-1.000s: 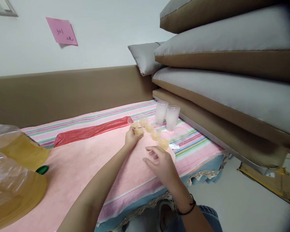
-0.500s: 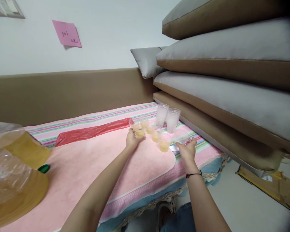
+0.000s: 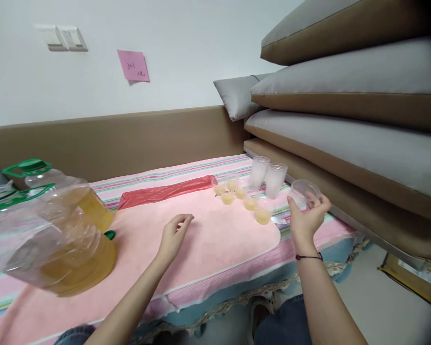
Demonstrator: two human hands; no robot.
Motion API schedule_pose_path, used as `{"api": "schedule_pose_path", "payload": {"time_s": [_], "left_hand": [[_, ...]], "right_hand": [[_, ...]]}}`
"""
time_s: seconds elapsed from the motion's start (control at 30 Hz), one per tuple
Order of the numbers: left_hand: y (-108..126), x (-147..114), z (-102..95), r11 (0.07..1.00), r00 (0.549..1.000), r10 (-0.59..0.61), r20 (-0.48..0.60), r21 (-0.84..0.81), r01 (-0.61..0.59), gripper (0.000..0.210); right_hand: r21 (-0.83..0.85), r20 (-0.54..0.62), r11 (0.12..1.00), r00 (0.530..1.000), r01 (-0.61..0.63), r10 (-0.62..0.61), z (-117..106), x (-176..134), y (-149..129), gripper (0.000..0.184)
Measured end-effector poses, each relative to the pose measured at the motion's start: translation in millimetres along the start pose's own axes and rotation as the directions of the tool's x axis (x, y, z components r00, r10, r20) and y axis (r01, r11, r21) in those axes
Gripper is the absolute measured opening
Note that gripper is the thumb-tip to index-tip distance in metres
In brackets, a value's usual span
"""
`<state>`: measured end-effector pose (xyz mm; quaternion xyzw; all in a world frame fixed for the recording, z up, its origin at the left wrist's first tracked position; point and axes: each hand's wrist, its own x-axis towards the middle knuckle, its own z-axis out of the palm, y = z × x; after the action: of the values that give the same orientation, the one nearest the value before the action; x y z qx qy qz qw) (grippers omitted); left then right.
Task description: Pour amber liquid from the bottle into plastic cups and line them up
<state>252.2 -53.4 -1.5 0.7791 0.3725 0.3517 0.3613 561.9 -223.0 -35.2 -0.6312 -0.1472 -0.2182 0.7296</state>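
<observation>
My right hand (image 3: 305,223) is closed around a clear plastic cup (image 3: 303,189), raised at the right side of the bed; no liquid shows in it. Over the pink mat (image 3: 215,249), my left hand (image 3: 174,235) hovers with fingers loosely curled and a gap beside the thumb, holding nothing. Several small clear cups with pale yellow liquid stand between the hands; the nearest cup (image 3: 263,214) is close to the mat's right edge. Behind them are two stacks of clear cups, a left stack (image 3: 259,171) and a right stack (image 3: 276,179).
On the left stand large clear jugs of yellow liquid, a front jug (image 3: 82,268) and a back jug (image 3: 96,208). A green cap (image 3: 109,235) lies beside them. A red plastic bag (image 3: 168,190) stretches along the mat's back. Grey-brown cushions (image 3: 345,129) are piled at right.
My left hand has left the small cups and moved left and toward me. My right hand has lifted the clear cup off the bed. The view has turned left, showing more of the jugs.
</observation>
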Motion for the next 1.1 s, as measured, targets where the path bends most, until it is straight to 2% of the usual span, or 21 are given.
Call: {"api": "schedule_pose_path", "payload": {"time_s": [0.07, 0.1, 0.17, 0.2, 0.23, 0.3, 0.37, 0.43, 0.47, 0.53, 0.6, 0.7, 0.73, 0.8, 0.83, 0.9, 1.0, 1.1], "left_hand": [[-4.2, -14.5, -22.5, 1.000, 0.998, 0.018, -0.061, 0.002, -0.017, 0.039], [-6.5, -21.1, -31.7, 0.999, 0.994, 0.035, -0.104, 0.005, -0.035, 0.039], [-11.2, -32.9, -46.3, 0.997, 0.978, 0.084, -0.191, 0.017, -0.082, 0.037], [-13.3, -38.1, -52.1, 0.994, 0.969, 0.110, -0.223, 0.029, -0.106, 0.036], [-15.2, -42.7, -57.5, 0.991, 0.960, 0.136, -0.245, 0.048, -0.128, 0.036], [-18.2, -50.7, -67.8, 0.977, 0.940, 0.207, -0.273, 0.110, -0.183, 0.036], [-20.7, -57.3, -79.6, 0.941, 0.902, 0.317, -0.293, 0.217, -0.260, 0.037], [-23.0, -63.1, -93.5, 0.868, 0.834, 0.458, -0.308, 0.359, -0.344, 0.033], [-24.2, -65.9, -101.1, 0.820, 0.789, 0.526, -0.316, 0.435, -0.372, 0.029], [-26.8, -71.2, -117.5, 0.724, 0.687, 0.638, -0.347, 0.574, -0.383, 0.019], [-30.3, -76.2, -135.1, 0.665, 0.581, 0.703, -0.410, 0.667, -0.334, 0.027], [-39.8, -82.6, -163.7, 0.667, 0.448, 0.717, -0.535, 0.714, -0.214, 0.062], [-44.6, -84.3, -173.8, 0.685, 0.415, 0.702, -0.579, 0.708, -0.170, 0.074], [-56.7, -86.8, -193.8, 0.740, 0.381, 0.643, -0.664, 0.666, -0.089, 0.092], [-63.9, -87.6, -203.2, 0.778, 0.386, 0.595, -0.705, 0.627, -0.053, 0.099], [-79.3, -88.3, -219.1, 0.865, 0.441, 0.450, -0.777, 0.502, 0.001, 0.108], [-100.5, -88.0, -231.5, 0.964, 0.580, 0.193, -0.791, 0.264, 0.040, 0.115], [-112.6, -87.5, -230.2, 0.976, 0.717, 0.074, -0.693, 0.196, 0.089, 0.114]], "right_hand": [[0.143, 0.045, 0.984, 0.992, 0.109, -0.116, 2.9, -12.8, -23.4, 0.072], [0.200, 0.101, 0.973, 0.986, 0.111, -0.134, 5.3, -22.8, -34.6, 0.071], [0.295, 0.271, 0.955, 0.956, 0.024, -0.108, 12.0, -48.7, -53.3, 0.071], [0.329, 0.377, 0.943, 0.923, -0.056, -0.076, 16.0, -63.9, -59.9, 0.073], [0.344, 0.487, 0.927, 0.872, -0.148, -0.041, 20.2, -79.7, -64.6, 0.076], [0.314, 0.683, 0.895, 0.730, -0.317, 0.019, 27.6, -110.9, -69.0, 0.081], [0.238, 0.811, 0.881, 0.583, -0.409, 0.052, 32.7, -138.1, -69.1, 0.087], [0.165, 0.881, 0.886, 0.469, -0.433, 0.065, 35.1, -159.1, -67.4, 0.090], [0.138, 0.901, 0.891, 0.429, -0.433, 0.069, 35.5, -167.0, -66.2, 0.091], [0.096, 0.923, 0.902, 0.378, -0.420, 0.077, 35.9, -178.5, -63.5, 0.091], [0.068, 0.930, 0.912, 0.358, -0.403, 0.089, 36.3, -185.6, -60.0, 0.092], [0.041, 0.932, 0.922, 0.348, -0.384, 0.103, 37.2, -192.0, -53.4, 0.094], [0.038, 0.932, 0.924, 0.347, -0.381, 0.105, 37.3, -193.4, -50.9, 0.095], [0.037, 0.935, 0.926, 0.341, -0.376, 0.101, 36.5, -195.6, -45.9, 0.097], [0.037, 0.936, 0.928, 0.339, -0.371, 0.098, 35.8, -196.2, -43.5, 0.099], [0.041, 0.937, 0.936, 0.338, -0.351, 0.086, 33.9, -196.7, -39.2, 0.101], [0.050, 0.941, 0.942, 0.331, -0.331, 0.066, 31.2, -196.2, -34.0, 0.104], [0.054, 0.945, 0.940, 0.321, -0.338, 0.061, 29.9, -196.6, -30.5, 0.107]]}}
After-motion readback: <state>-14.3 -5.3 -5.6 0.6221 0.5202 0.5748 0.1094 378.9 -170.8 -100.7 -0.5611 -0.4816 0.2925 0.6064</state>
